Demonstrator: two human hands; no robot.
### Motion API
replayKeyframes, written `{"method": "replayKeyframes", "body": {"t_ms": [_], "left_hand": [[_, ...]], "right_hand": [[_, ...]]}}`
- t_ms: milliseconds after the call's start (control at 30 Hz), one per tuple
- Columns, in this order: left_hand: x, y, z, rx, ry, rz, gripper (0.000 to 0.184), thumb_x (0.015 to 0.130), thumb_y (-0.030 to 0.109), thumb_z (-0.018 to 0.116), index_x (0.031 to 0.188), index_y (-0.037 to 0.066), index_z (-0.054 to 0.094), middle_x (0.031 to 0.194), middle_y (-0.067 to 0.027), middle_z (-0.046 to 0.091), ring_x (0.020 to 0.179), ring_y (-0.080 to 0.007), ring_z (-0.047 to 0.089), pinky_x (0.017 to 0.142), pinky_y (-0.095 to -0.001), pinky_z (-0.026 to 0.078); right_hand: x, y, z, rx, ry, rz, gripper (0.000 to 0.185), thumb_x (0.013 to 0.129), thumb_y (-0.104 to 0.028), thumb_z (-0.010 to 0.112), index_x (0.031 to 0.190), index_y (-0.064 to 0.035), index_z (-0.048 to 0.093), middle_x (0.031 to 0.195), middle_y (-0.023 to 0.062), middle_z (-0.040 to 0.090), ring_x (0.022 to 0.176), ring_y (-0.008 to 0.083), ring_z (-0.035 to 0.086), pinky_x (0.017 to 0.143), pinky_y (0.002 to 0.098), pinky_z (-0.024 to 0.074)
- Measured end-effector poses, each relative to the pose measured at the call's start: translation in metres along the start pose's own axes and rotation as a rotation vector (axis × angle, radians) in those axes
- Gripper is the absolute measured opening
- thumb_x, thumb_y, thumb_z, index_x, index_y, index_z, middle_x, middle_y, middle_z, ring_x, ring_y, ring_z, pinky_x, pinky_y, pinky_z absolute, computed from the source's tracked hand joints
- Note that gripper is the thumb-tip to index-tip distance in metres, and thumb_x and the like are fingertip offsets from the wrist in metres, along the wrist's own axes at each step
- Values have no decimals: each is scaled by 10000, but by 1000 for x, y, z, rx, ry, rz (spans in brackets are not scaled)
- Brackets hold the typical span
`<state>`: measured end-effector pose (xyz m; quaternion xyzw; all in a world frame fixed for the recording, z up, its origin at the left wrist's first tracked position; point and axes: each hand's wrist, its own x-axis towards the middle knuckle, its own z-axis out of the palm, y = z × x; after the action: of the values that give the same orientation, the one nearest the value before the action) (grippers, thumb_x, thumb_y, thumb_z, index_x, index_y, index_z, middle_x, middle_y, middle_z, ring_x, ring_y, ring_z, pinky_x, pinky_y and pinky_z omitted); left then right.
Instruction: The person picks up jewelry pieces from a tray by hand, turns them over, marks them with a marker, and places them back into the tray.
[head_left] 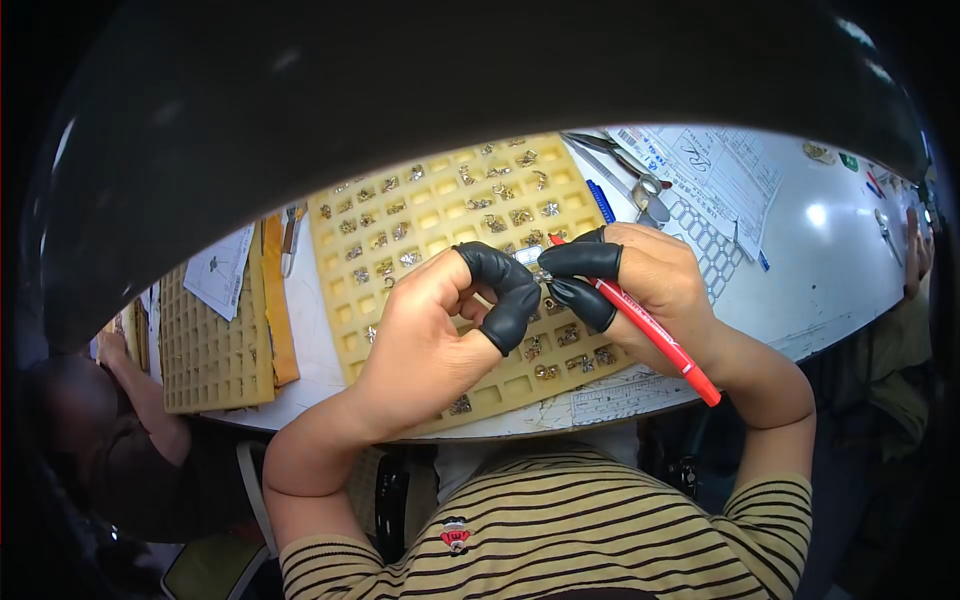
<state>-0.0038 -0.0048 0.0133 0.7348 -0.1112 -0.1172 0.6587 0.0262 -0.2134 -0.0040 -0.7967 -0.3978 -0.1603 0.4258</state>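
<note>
Black finger covers sit on the thumb and forefinger of both hands. My left hand [430,315] is closed in a pinch, its fingertips against a small silver jewellery piece [527,257] whose exact kind is too small to tell. My right hand [640,275] grips a red marker pen [660,340], which slants down to the right across the palm. Its covered fingertips meet the left ones at the silver piece. Beneath both hands lies a yellow foam tray [350,315] with rows of square pockets, many holding small metal jewellery pieces [567,335].
Scissors [648,185], a blue pen [601,201] and printed papers [700,165] lie beyond the tray. A second pocketed tray [215,345] stands at the left under a paper sheet [220,270]. A co-worker's arm [150,400] is at left, another person's hand [912,255] at far right.
</note>
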Motion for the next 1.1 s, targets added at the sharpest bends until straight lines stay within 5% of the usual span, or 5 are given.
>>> {"method": "replayKeyframes", "body": {"t_ms": [167,333,433,1000,1100], "left_hand": [[0,0,0,89,8,99,145,832,10,645,965,-20,597,900,-31,620,768,-74,570,677,-211,479],[0,9,0,-258,-19,-148,144,880,57,620,995,-7,563,870,-67,635,766,-129,625,658,-225,484],[2,9,-1,-253,-20,-190,151,874,74,627,982,-12,566,841,-77,638,724,-136,628,614,-228,483],[5,5,-7,-291,-105,-217,168,903,121,580,989,-22,565,840,-100,645,728,-118,608,637,-234,490],[5,4,-5,-291,-54,-196,159,879,91,596,966,-38,560,820,-107,630,692,-163,631,565,-247,489]], "right_hand": [[0,-1,0,11,11,6,268,675,-53,721,934,-25,658,782,110,640,698,274,629,607,337,500],[3,-3,-5,21,-15,-3,254,698,-19,717,947,-2,672,787,102,658,636,198,607,573,298,470],[2,-1,-3,0,18,-38,271,649,-48,718,912,-26,660,760,101,628,660,259,609,579,328,483],[0,2,-4,-14,-18,-20,310,651,-72,719,952,-35,655,787,97,625,687,265,602,599,337,480],[0,3,-3,-3,-18,-33,321,641,-66,717,955,-36,653,793,98,626,688,268,600,600,341,479]]}}
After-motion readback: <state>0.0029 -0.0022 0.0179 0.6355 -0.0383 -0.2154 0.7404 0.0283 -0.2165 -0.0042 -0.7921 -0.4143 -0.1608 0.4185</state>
